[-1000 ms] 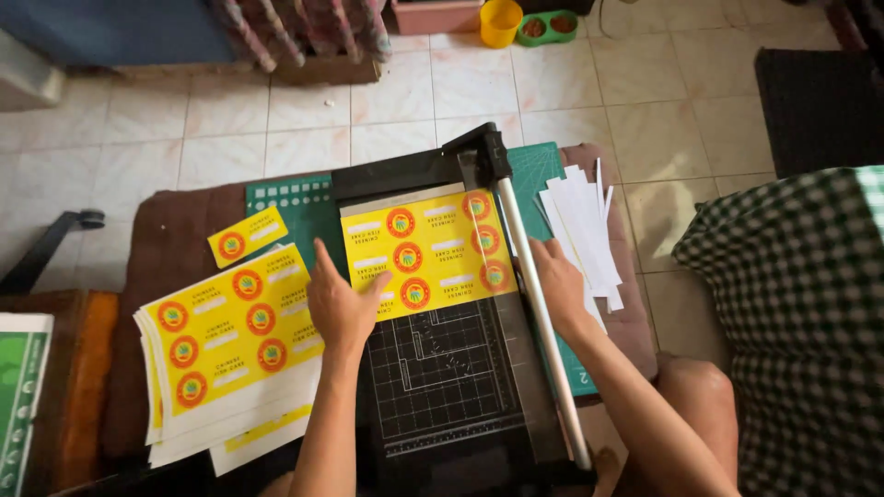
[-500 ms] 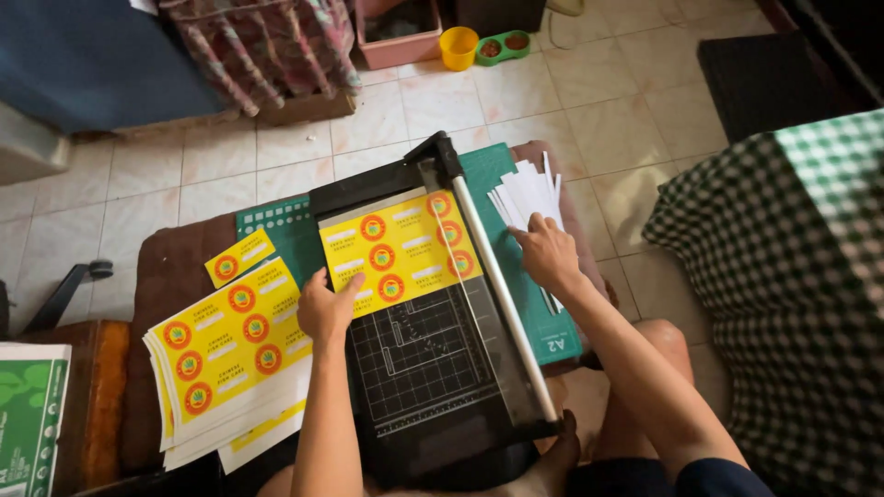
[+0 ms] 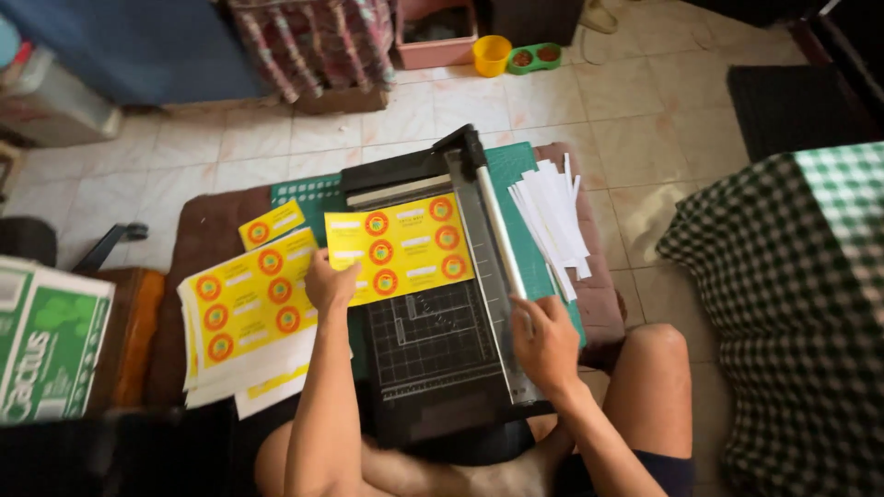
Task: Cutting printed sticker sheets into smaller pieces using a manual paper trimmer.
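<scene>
A black paper cutter (image 3: 433,354) lies on a green cutting mat (image 3: 516,175) over a low brown table. A yellow label sheet (image 3: 401,247) with orange circles rests across the cutter's bed. My left hand (image 3: 330,283) presses on the sheet's left edge. My right hand (image 3: 545,342) grips the near end of the cutter's blade arm (image 3: 488,248), which lies flat along the right side of the bed.
A stack of yellow label sheets (image 3: 244,308) sits left of the cutter, with one small cut label (image 3: 272,224) behind it. White paper strips (image 3: 551,221) pile to the right. A checked cloth (image 3: 792,304) lies at right, a green-and-white box (image 3: 46,340) at left.
My right hand left the sheet's right edge and slid down the blade arm to its near end. The left hand stayed on the sheet. The camera view shifted.
</scene>
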